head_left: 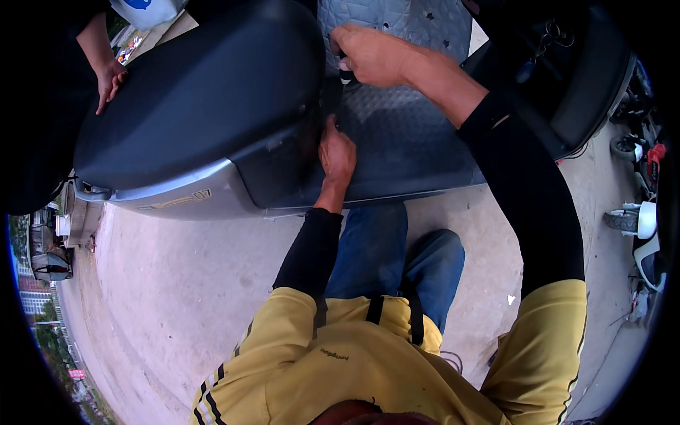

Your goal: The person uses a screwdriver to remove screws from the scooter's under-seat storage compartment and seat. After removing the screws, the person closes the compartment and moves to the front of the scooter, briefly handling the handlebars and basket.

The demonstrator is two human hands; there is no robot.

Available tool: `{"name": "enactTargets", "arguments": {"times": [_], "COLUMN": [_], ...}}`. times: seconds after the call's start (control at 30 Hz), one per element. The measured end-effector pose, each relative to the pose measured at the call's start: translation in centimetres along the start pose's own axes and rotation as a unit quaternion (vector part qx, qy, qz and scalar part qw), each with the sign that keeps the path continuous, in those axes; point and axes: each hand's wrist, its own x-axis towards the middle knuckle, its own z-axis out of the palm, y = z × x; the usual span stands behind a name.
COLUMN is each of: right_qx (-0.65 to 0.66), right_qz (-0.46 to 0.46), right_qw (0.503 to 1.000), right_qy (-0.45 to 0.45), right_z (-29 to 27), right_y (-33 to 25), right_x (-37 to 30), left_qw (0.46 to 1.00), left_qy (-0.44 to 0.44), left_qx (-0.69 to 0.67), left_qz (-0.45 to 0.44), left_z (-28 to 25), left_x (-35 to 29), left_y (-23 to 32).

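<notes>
A scooter lies crosswise before me, with a dark seat [205, 85] on the left and a dark textured footboard [397, 106] on the right. My right hand [368, 57] is closed round the dark handle of what looks like a screwdriver [345, 73]. Its shaft is hard to see against the dark panel and points down toward my other hand. Close to the seat-base panel [283, 166], my left hand [338, 154] is closed, its fingertips by the shadowed gap between panel and footboard. Whatever those fingers pinch is hidden.
Another person's hand [110, 81] rests at the seat's far left edge. A silver quilted cover [397, 21] hangs beyond the footboard. Keys [528, 67] dangle at the upper right. Parked two-wheelers [637, 219] stand far right. Concrete ground [177, 283] lies below.
</notes>
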Motion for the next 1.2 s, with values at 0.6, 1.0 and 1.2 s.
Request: {"name": "enactTargets", "arguments": {"times": [0.6, 1.0, 1.2], "right_qx": [0.01, -0.084, -0.003], "right_qz": [0.052, 0.099, -0.028], "right_qw": [0.998, 0.987, 0.997], "right_qy": [-0.018, -0.09, 0.066], "right_z": [-0.8, -0.6, 1.6], "right_y": [-3.2, -7.2, -3.6], "right_x": [1.2, 1.8, 1.3], "left_qw": [1.0, 0.938, 0.932], "left_qy": [-0.026, -0.173, -0.191], "left_qx": [-0.008, 0.204, 0.199], "left_qz": [0.012, 0.219, 0.235], "left_z": [-3.8, -15.3, -15.5], "left_x": [-1.4, -14.7, -13.9], "left_y": [0.1, -6.6, -6.5]}}
